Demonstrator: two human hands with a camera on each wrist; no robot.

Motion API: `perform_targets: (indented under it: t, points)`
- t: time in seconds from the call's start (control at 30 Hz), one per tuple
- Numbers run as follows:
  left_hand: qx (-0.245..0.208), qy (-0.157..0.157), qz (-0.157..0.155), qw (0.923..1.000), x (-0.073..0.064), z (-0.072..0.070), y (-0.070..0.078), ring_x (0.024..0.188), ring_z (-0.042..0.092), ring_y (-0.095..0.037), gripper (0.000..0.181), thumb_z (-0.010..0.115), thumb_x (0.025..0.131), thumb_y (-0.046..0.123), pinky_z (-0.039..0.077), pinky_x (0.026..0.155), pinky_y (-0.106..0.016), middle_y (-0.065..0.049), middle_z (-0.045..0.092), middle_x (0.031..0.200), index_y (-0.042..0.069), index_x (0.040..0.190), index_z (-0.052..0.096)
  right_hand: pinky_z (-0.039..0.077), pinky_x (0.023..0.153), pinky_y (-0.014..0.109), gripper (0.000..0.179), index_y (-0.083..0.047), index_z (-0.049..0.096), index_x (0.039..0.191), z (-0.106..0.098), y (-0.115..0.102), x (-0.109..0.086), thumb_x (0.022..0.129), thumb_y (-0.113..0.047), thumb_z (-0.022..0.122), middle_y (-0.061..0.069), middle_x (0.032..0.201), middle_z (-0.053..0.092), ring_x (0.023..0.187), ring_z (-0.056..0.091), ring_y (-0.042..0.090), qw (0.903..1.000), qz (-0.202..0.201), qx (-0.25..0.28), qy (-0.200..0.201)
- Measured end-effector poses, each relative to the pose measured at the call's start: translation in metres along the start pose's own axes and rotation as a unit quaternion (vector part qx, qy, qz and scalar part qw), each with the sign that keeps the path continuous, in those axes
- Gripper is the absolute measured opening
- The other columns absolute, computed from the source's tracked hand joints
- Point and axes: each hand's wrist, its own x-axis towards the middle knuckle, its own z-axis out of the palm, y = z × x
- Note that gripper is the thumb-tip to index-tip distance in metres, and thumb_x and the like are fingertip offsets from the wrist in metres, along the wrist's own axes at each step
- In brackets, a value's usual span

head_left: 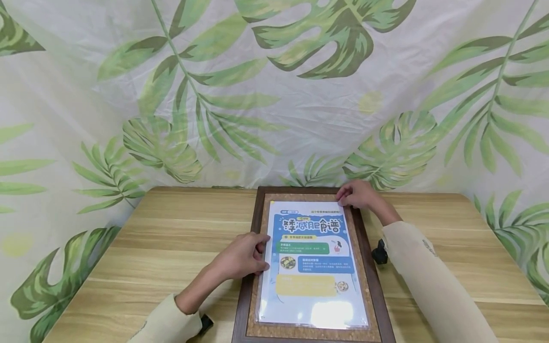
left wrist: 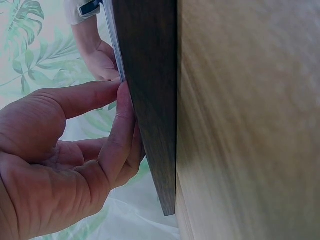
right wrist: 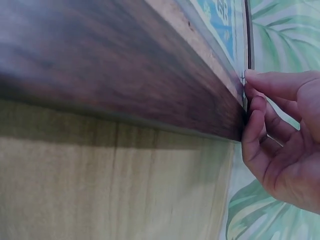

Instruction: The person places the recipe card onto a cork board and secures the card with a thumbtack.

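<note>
A laminated poster (head_left: 312,281) with blue, green and yellow panels lies on a cork board (head_left: 274,329) in a dark wooden frame (head_left: 242,309). My left hand (head_left: 235,257) touches the poster's left edge, thumb and index finger apart along it; the left wrist view shows that hand (left wrist: 75,145) side-on against the frame. At the poster's upper right corner my right hand (head_left: 360,193) pinches something small and reddish, mostly hidden by the fingertips. From below, the right hand (right wrist: 285,130) shows thumb and index finger together there. A small yellow pin head (head_left: 272,202) sits at the upper left corner.
The board lies on a wooden table (head_left: 171,224), its far end near the back edge. A white cloth backdrop (head_left: 240,143) with green leaves hangs behind. Dark wrist devices (head_left: 379,252) show by both sleeves. Bright glare covers part of the poster's lower end.
</note>
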Motion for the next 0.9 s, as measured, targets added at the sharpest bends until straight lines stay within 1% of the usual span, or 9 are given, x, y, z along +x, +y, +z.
perform_targets:
  t: [0.17,0.33,0.43,0.6,0.77,0.9]
  points:
    - [0.004,0.001,-0.001,1.0000,-0.0003,0.0003,0.0004,0.072,0.063,-0.010,0.068,0.085,0.085,-0.005,0.051,0.059,-0.023,-0.009,0.060,0.099,-0.012,0.146,0.057,0.054,0.071,0.027,0.020,-0.002,0.079,0.114,-0.0006,0.0046,0.0023,0.097,-0.012,0.076,0.014,0.106,0.077,0.089,0.068,0.020,0.9997,0.010,0.015,-0.013]
    - [0.006,0.003,-0.004,1.0000,-0.0005,0.0000,0.0016,0.074,0.062,-0.011,0.067,0.086,0.084,-0.005,0.050,0.059,-0.023,-0.010,0.060,0.100,-0.012,0.146,0.058,0.055,0.072,0.029,0.022,-0.002,0.078,0.115,-0.0013,0.0064,0.0037,0.098,-0.014,0.078,0.012,0.104,0.075,0.090,0.066,0.020,0.9994,0.017,0.025,-0.017]
    - [0.006,0.004,-0.002,1.0000,-0.0010,-0.0005,0.0019,0.074,0.062,-0.011,0.068,0.086,0.084,-0.006,0.051,0.060,-0.023,-0.010,0.060,0.099,-0.012,0.145,0.058,0.055,0.072,0.029,0.022,-0.002,0.078,0.116,-0.0030,0.0038,0.0033,0.097,-0.014,0.078,0.011,0.103,0.074,0.090,0.065,0.020,0.9992,0.020,0.028,-0.019]
    - [0.004,0.003,-0.001,1.0000,0.0000,-0.0003,0.0004,0.073,0.063,-0.011,0.068,0.086,0.084,-0.006,0.051,0.060,-0.023,-0.010,0.060,0.099,-0.013,0.146,0.057,0.055,0.073,0.028,0.022,-0.002,0.078,0.115,-0.0047,-0.0001,0.0024,0.097,-0.014,0.078,0.010,0.101,0.073,0.090,0.064,0.020,0.9993,0.026,0.015,-0.022]
    - [0.002,0.002,-0.005,1.0000,0.0010,0.0002,0.0007,0.074,0.063,-0.011,0.068,0.085,0.085,-0.006,0.051,0.059,-0.023,-0.010,0.060,0.100,-0.012,0.146,0.057,0.052,0.070,0.026,0.019,-0.002,0.079,0.112,-0.0054,-0.0001,0.0051,0.095,-0.012,0.079,0.009,0.097,0.073,0.085,0.064,0.019,0.9995,0.023,0.000,-0.020]
    - [0.002,0.003,-0.007,1.0000,0.0023,0.0008,0.0009,0.076,0.064,-0.010,0.067,0.085,0.085,-0.005,0.054,0.059,-0.023,-0.010,0.060,0.101,-0.012,0.146,0.057,0.051,0.070,0.026,0.019,-0.002,0.079,0.111,-0.0050,0.0021,0.0073,0.095,-0.011,0.079,0.009,0.097,0.074,0.084,0.064,0.018,0.9997,0.016,-0.005,-0.019]
